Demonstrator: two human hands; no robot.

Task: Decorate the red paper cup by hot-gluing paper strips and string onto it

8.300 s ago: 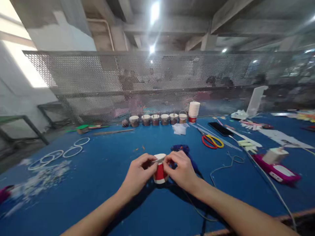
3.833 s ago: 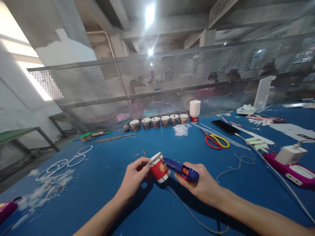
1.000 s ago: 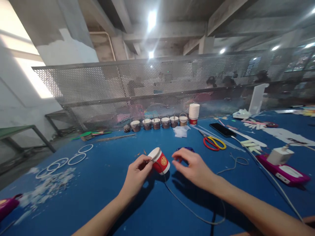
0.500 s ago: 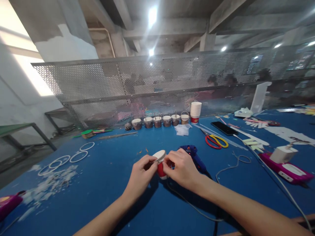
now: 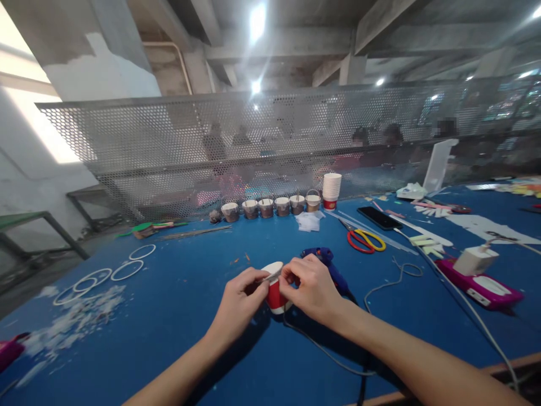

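A red and white paper cup (image 5: 276, 299) stands on the blue table between my hands, its pale rim facing up. My left hand (image 5: 245, 296) pinches a thin greyish strip or cord at the cup's left upper side. On the right side, my right hand (image 5: 310, 287) has thumb and fingertips pinched on the same thin piece near the rim. The piece is mostly hidden by the fingers. A blue glue gun (image 5: 329, 268) lies just behind my right hand, partly covered by it.
Several small grey-brown buckets (image 5: 266, 208) line the back beside stacked cups (image 5: 332, 190). Scissors (image 5: 366, 239), a phone (image 5: 379, 217) and a magenta power strip (image 5: 479, 285) lie right. White rings (image 5: 127, 270) and scraps (image 5: 82, 318) are left. Loose cord (image 5: 329, 352) crosses the front.
The view has shifted slightly, so the background items sit a little further left. More of the cup's red side shows below my hands. Both hands keep their pinch.
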